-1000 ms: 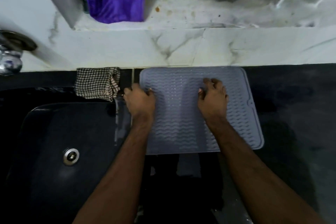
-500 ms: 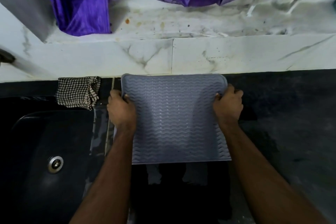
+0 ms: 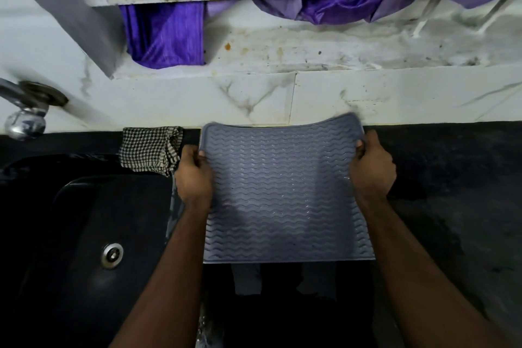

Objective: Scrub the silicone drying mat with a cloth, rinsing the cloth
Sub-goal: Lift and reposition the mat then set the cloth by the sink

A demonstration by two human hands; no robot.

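Both hands are now lifting the mat [image 3: 282, 186] by its side edges, left hand [image 3: 195, 175] and right hand [image 3: 371, 172] gripping; cloth [image 3: 149, 148] is lying just left, nearer the left hand.

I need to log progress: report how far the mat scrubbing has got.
Nothing looks scrubbed yet. In hand: both hands, left and right, grip the drying mat by its side edges. Left: the checkered cloth lies untouched beside the sink, so scrubbing and rinsing remain.
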